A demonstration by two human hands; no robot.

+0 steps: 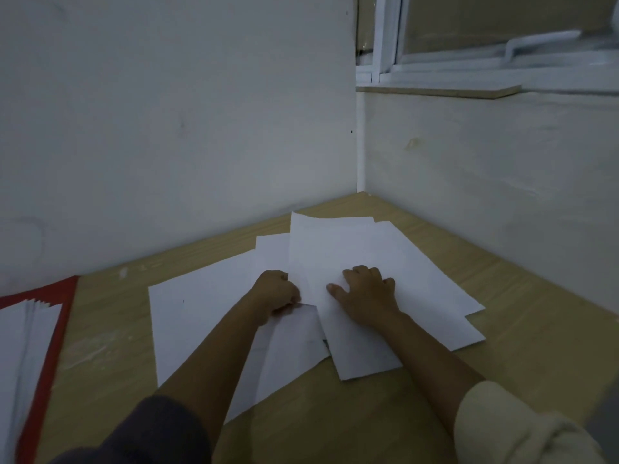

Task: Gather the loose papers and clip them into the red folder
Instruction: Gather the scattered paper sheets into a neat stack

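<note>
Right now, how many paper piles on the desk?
2. A stack on the red folder, far left, partly off-frame; a loose spread mid-desk, under left hand and right hand. Overlaps may hide more.

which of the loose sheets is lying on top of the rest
The sheet pressed under the right hand. It overlaps its neighbours on both sides, while each of the others is partly covered.

Both bare forearms reach from the near edge toward the middle, drawing closer together. The left hand (276, 293) is curled like a fist, its fingers pinching an edge of the loose papers (207, 316). Just right of it, the right hand (366, 294) lies palm down on them, fingers bent, thumb spread leftward.
</note>
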